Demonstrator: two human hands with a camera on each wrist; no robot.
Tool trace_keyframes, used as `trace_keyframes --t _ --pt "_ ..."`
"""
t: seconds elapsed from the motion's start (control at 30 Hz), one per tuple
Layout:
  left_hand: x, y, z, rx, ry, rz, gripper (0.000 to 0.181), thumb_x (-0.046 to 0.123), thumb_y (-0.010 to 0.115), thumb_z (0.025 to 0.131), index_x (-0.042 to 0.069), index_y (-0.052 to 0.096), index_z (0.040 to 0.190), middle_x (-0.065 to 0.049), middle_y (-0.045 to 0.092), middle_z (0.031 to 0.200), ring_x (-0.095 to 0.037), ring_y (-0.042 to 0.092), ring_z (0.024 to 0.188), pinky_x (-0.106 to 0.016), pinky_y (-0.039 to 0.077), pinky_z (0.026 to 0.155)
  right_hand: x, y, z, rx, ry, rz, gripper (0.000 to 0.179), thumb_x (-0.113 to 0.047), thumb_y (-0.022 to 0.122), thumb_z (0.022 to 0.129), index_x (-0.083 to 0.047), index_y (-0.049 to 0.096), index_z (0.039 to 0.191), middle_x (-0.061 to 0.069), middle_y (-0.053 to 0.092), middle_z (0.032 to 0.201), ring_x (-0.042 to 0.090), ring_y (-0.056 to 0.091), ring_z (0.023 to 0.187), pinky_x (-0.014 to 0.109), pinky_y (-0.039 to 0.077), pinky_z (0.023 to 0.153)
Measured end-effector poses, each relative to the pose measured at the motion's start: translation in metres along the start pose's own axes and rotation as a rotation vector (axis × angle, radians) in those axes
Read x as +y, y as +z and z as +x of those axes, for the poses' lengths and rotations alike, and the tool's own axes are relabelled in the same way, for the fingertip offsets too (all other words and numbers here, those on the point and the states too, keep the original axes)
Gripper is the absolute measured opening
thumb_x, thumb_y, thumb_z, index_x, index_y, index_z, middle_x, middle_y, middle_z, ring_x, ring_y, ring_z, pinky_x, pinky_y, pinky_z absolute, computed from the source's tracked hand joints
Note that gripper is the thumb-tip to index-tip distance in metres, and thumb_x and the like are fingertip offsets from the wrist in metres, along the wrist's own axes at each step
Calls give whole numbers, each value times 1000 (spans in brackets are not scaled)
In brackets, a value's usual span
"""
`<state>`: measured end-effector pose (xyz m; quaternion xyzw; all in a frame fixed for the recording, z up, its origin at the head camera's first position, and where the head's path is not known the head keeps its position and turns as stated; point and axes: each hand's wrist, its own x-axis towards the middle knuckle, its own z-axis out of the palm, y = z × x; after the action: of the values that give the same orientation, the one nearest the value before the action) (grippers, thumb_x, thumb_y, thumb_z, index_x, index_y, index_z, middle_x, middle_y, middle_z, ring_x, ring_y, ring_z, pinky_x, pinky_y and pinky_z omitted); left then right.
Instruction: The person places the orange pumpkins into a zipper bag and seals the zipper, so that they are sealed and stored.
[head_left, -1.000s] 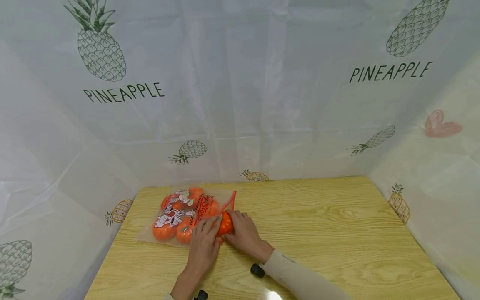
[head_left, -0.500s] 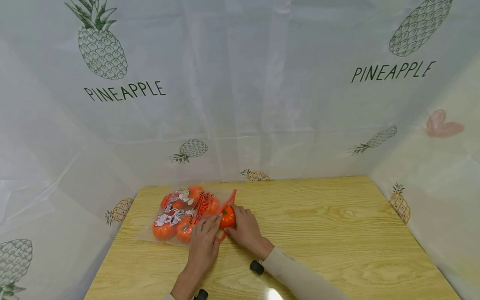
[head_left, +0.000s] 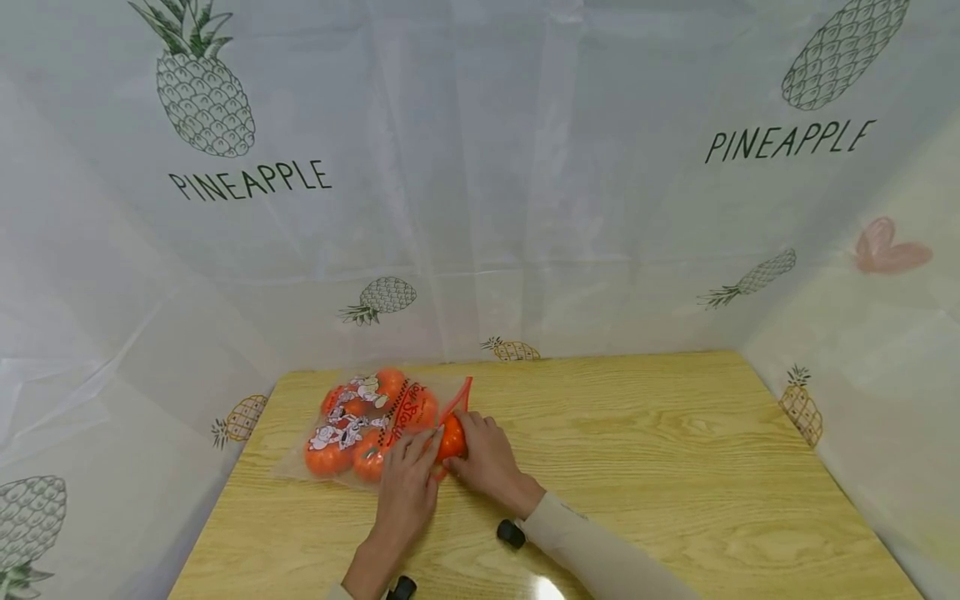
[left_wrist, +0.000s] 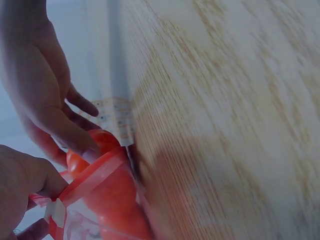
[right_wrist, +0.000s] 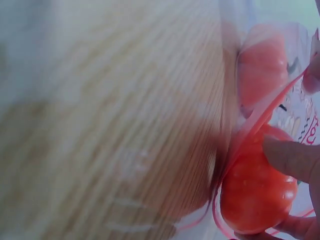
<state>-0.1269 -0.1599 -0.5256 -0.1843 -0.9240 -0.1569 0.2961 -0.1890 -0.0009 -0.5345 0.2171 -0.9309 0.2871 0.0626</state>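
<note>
A clear zip bag (head_left: 463, 400) with a red rim and printed figures lies flat at the table's left, holding several orange-red tomatoes (head_left: 327, 458). At its mouth my right hand (head_left: 491, 462) grips another tomato (head_left: 452, 437), thumb on the near side and fingers on the far side. The right wrist view shows this tomato (right_wrist: 257, 192) lying within the red-rimmed mouth. My left hand (head_left: 407, 483) lies over the bag's near right corner. In the left wrist view its thumb and fingers pinch the red rim (left_wrist: 92, 175) beside a whitish slider (left_wrist: 57, 212).
The wood-grain table (head_left: 637, 467) extends far to the right of the bag. White sheeting (head_left: 480, 208) with pineapple prints rises behind it and along both sides. A small black device (head_left: 511, 533) sits at my right wrist.
The gripped tomato and my right hand shift slightly right, away from the bag, then back left into its mouth. My left hand stays at the rim.
</note>
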Motion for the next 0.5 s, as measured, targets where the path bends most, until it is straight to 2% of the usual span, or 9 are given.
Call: trace_keyframes --t 0.17,0.3,0.5 --pt "0 -1 0 3 -7 -14 67 -17 79 68 -1 72 133 -11 69 129 -36 58 119 -55 51 96 4 0 5 46 43 2 74 -27 88 87 2 55 147 19 66 131 37 62 110 50 54 94" --pt "1 -2 0 -8 -21 -19 67 -16 79 69 -1 72 133 -10 68 130 -35 57 118 -55 50 94 5 -2 5 52 69 13 76 -28 88 87 1 54 149 19 66 131 37 62 110 50 53 96" --pt "2 -3 1 -13 -18 -16 65 -11 83 72 1 71 135 -11 69 128 -36 59 118 -57 52 95 -3 -4 -3 22 4 47 75 -27 91 85 0 56 146 18 66 132 35 62 109 49 55 93"
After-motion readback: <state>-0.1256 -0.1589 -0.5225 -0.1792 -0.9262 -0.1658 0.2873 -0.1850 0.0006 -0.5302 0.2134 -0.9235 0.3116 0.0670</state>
